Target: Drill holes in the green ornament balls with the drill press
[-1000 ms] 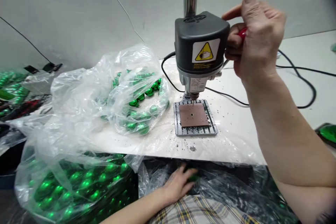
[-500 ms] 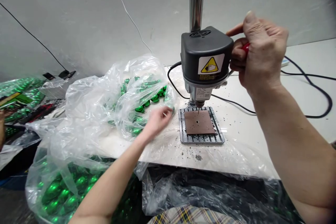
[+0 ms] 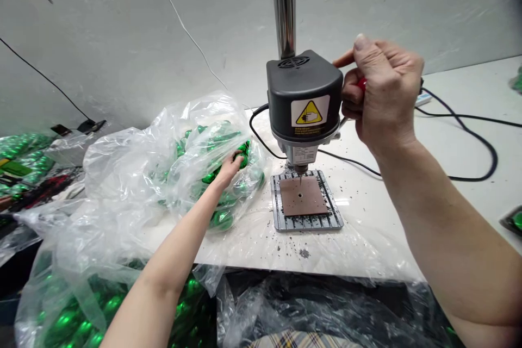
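**Glossy green baubles (image 3: 222,219) at a bench drill (image 3: 304,98)**

Left hand (image 3: 230,167) reaches into the mouth of a clear plastic bag (image 3: 122,160) lying on the left of the white table (image 3: 367,239). Its fingers are narrowed and curled down among the baubles heaped near the bag's right side. It may be closing on one, though through the film I couldn't swear to it. The left arm stretches out from the near edge of the table, nearly straight, with the wrist tipped down.

Right hand (image 3: 385,92) is raised on the right of the drill, closed in a tight fist around a red handle (image 3: 361,84), with the forearm rising from the near right. The drill bit (image 3: 300,179) hangs over a brown pad (image 3: 304,196) with a small hole in it, which sits on a slotted grey metal plate (image 3: 308,223) flecked with dark shavings.

The baubles look light, smooth and slippery, and probably fragile. A loose, cupped hold around the body, without squeezing, seems the safest way to take one. More fill a second bag (image 3: 69,321) below the table's near edge, at left.
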The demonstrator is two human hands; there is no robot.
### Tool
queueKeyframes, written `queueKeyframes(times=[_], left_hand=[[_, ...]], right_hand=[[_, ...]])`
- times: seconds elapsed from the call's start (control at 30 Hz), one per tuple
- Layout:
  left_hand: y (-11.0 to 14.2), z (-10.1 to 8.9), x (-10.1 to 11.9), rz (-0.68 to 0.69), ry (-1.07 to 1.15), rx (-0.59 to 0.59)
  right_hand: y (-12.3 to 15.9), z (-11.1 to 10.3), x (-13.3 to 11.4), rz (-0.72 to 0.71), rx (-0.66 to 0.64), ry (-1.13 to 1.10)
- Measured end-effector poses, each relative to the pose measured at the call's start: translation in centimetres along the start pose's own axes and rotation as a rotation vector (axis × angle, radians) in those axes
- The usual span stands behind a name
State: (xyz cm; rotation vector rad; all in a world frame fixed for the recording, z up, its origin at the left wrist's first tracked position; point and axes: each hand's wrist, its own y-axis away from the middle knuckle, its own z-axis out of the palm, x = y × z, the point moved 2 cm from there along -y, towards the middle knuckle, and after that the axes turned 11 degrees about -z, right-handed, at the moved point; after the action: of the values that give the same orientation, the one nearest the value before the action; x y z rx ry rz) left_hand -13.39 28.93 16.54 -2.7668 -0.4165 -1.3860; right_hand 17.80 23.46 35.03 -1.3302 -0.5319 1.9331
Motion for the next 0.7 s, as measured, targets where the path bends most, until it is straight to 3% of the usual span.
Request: queueKeyframes(times=[0.07,0.17,0.23,0.3,0.37,0.43,0.53,0.57,0.63,0.7], left_hand=[[1.8,0.1,0.3,-0.054,0.164,-0.046],[5.2,-0.3,1.0,-0.134,0.601,-0.135],[7.6,-1.0,1.6,-0.074,0.756,-0.033],[9.9,-1.7,2.4,0.112,0.66,0.184],[12.0,-1.6,3.4,0.258,0.585,0.272],[13.6,-0.3,4.2,0.194,0.685,0.087],[15.3,3.0,5.1,-0.192,0.974,-0.423],[15.7,4.0,5.2,-0.315,1.053,-0.538],[16.0,5.6,5.2,-0.468,1.177,-0.612],[15.7,6.6,4.8,-0.523,1.236,-0.58]], right_hand=[[0.0,0.0,0.0,0.002,0.014,-0.004],[-0.1,0.0,0.2,0.0,0.028,-0.008],[-0.1,-0.1,0.3,-0.007,0.013,-0.006],[0.0,-0.2,0.3,-0.01,-0.005,-0.002],[0.1,-0.2,0.2,-0.001,-0.015,0.003],[0.1,-0.2,0.1,0.016,-0.02,0.01],[0.0,-0.2,0.1,0.02,-0.006,0.019],[0.0,-0.3,0.2,0.016,-0.007,0.016],[-0.1,-0.3,0.3,0.001,-0.019,0.006],[-0.2,-0.3,0.4,-0.007,-0.036,0.008]])
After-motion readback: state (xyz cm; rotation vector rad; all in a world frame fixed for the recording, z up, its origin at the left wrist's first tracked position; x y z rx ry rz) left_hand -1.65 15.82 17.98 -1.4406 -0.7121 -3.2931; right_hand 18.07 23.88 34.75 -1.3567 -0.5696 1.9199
